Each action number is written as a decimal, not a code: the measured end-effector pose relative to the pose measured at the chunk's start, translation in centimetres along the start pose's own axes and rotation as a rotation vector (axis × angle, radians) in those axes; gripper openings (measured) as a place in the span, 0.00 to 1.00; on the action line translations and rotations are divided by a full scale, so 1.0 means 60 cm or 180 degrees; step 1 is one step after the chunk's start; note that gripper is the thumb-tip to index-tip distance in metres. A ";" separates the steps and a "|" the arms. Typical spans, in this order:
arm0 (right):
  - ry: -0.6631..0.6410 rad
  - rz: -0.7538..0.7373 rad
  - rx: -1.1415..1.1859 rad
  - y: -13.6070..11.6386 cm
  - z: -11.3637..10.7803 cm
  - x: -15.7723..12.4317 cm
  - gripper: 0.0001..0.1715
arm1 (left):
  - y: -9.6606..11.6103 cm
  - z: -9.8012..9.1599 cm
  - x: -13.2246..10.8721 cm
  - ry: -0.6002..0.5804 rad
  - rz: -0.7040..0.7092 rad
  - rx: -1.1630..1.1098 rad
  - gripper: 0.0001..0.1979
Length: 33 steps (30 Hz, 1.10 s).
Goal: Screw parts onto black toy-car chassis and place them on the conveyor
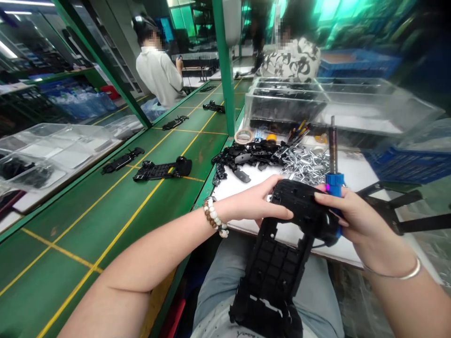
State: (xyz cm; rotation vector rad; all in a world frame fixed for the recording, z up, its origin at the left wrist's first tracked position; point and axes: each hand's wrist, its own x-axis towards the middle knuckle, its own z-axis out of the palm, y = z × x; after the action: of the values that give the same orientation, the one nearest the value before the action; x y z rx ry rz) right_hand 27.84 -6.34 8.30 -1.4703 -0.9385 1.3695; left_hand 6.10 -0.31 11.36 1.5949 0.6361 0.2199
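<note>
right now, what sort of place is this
Probably a factory assembly line: black plastic frames lie on a long green conveyor belt, other people sit along it, and the right hand holds a blue screwdriver, the left hand a black frame.

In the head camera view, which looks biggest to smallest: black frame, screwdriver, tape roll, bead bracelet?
1. black frame
2. screwdriver
3. bead bracelet and tape roll look alike; the roll lies farther away, so unranked.

a long black plastic chassis [278, 267], ribbed and gridded, is tilted lengthwise, its lower end over the lap and its upper end at the near edge of the white worktable [355, 174], gripped by the left hand [259, 205]. a blue-handled screwdriver [334, 180] stands upright in the right hand [354, 219], dark shaft pointing up.
</note>
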 end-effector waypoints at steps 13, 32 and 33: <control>-0.0024 0.0260 0.0414 0.001 0.004 0.004 0.22 | 0.004 -0.012 -0.001 -0.0312 -0.0546 -0.0112 0.31; 0.0523 -0.1051 0.0297 -0.014 0.007 0.011 0.19 | 0.026 -0.034 -0.029 0.1206 0.0920 0.1819 0.30; 0.0759 -0.1278 0.0078 -0.009 0.004 0.003 0.19 | 0.027 -0.038 -0.033 0.1375 0.0879 0.1917 0.29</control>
State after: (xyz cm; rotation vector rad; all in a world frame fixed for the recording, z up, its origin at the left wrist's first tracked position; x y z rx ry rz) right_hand 27.67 -5.96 8.75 -1.3050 -0.9920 0.8909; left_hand 3.75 0.62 13.71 2.2464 0.8633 0.6359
